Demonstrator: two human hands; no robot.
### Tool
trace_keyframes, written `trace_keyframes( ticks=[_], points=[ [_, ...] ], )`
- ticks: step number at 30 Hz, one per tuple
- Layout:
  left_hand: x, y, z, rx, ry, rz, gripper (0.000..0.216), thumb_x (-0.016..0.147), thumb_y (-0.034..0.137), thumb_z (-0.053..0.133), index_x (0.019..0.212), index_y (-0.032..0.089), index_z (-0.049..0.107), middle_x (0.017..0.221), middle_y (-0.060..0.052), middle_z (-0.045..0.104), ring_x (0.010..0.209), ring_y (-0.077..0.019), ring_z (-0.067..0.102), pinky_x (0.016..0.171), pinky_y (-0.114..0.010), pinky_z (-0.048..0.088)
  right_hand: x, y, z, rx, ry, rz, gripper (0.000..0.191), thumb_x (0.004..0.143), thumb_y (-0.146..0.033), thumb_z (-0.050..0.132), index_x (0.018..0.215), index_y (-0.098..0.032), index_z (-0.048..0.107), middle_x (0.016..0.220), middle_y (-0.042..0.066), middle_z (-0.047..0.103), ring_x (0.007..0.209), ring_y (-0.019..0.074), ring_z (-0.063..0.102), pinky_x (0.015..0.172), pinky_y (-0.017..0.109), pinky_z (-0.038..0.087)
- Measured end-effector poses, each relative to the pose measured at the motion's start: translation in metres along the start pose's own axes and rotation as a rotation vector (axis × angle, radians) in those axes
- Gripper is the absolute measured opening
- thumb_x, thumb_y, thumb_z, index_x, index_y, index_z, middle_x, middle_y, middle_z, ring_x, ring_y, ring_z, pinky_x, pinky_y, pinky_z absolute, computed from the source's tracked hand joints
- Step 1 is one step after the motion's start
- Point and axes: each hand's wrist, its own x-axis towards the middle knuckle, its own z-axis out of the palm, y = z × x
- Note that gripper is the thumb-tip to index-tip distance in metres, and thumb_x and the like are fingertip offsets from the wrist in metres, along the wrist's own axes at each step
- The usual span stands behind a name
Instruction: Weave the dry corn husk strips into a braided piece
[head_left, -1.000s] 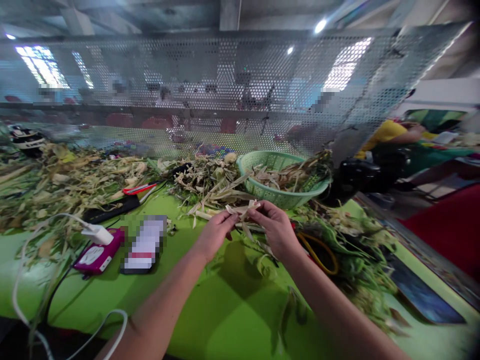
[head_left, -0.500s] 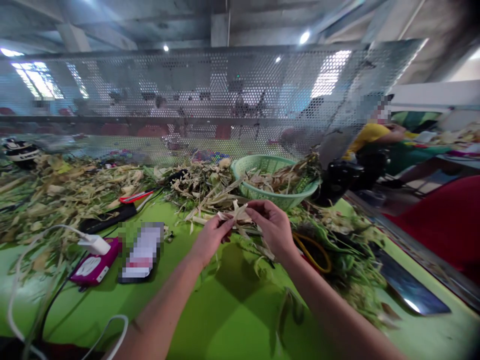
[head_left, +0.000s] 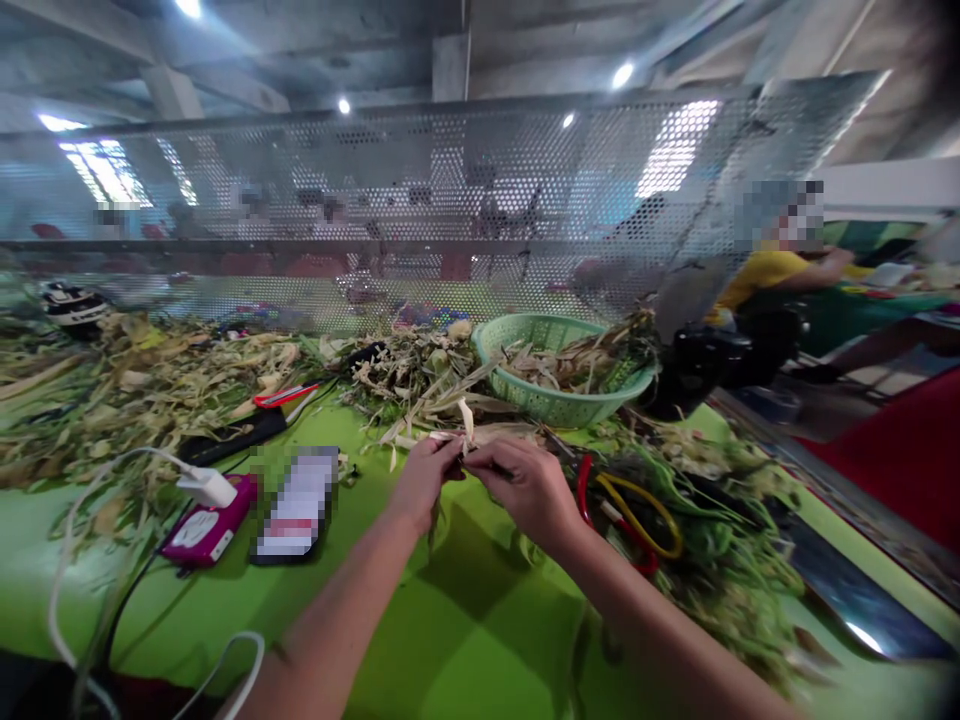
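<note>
My left hand and my right hand meet over the green table, fingertips pinched together on a pale dried leaf strip that sticks up between them. Both hands are closed on it. Just behind them lies a heap of dried leaves and stalks, and a green plastic basket holding more of the same stands beyond my right hand.
Red and yellow scissors lie right of my right hand among green stalks. A phone, a pink device with a white charger cable, and a red-handled tool lie left. A perforated metal screen closes the back. A person in yellow sits right.
My hands have drawn closer together and lower, the fingertips now pinching the leaf strip between them. The scissors beside my right hand have come into view.
</note>
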Motion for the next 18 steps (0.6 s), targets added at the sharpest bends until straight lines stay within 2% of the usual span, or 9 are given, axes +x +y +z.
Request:
trace_keyframes(
  ticks=[2,6,10,13,16,18],
  points=[
    [0.0,0.0,-0.001,0.008,-0.018,0.023,0.03,0.067,0.039,0.073,0.083,0.014,0.068,0.067,0.001,0.059,0.056,-0.0079,0.046,0.058,-0.022,0.037,0.001,-0.003,-0.002,-0.028,-0.012,-0.028,0.007,0.082,-0.019,0.063,0.081,-0.021,0.07,0.078,0.003,0.071,0.073,0.0174,0.064,0.07,0.028,0.046],
    [-0.001,0.004,-0.002,0.125,-0.103,0.079,0.028,0.071,0.037,0.069,0.088,0.015,0.066,0.071,0.0,0.059,0.064,-0.0108,0.05,0.06,-0.022,0.038,0.003,-0.006,-0.007,0.003,-0.107,-0.046,0.01,0.085,-0.025,0.06,0.078,-0.022,0.068,0.079,0.004,0.07,0.076,0.0181,0.063,0.072,0.029,0.046],
    [-0.001,0.003,0.0,0.349,-0.123,0.158,0.023,0.071,0.037,0.067,0.077,0.014,0.064,0.063,0.001,0.053,0.056,-0.0099,0.042,0.052,-0.022,0.031,0.004,-0.003,-0.008,0.015,-0.004,0.069,0.014,0.086,-0.024,0.057,0.097,-0.023,0.066,0.086,0.005,0.068,0.076,0.0176,0.062,0.07,0.028,0.047],
    [-0.002,-0.003,0.001,0.523,-0.134,0.257,0.013,0.072,0.028,0.065,0.077,0.016,0.064,0.068,-0.001,0.059,0.064,-0.0132,0.049,0.059,-0.024,0.036,0.003,-0.001,-0.005,-0.03,-0.001,0.077,0.025,0.082,-0.019,0.06,0.106,-0.023,0.065,0.091,0.005,0.067,0.079,0.0179,0.062,0.071,0.027,0.048],
    [-0.002,-0.006,0.0,0.725,-0.127,0.326,0.012,0.072,0.02,0.061,0.082,0.017,0.066,0.076,-0.003,0.064,0.072,-0.0175,0.054,0.065,-0.026,0.037,0.002,-0.002,-0.003,-0.042,-0.04,0.047,0.022,0.08,-0.014,0.06,0.099,-0.024,0.067,0.096,0.005,0.066,0.084,0.0184,0.062,0.075,0.028,0.048],
    [-0.003,-0.006,0.0,0.743,-0.138,0.315,0.012,0.074,0.024,0.061,0.082,0.017,0.066,0.075,-0.002,0.063,0.07,-0.0167,0.053,0.064,-0.026,0.037,0.003,-0.002,-0.004,-0.025,-0.03,0.052,0.013,0.081,-0.013,0.06,0.088,-0.022,0.067,0.09,0.004,0.066,0.082,0.018,0.062,0.074,0.028,0.047]
  ],
)
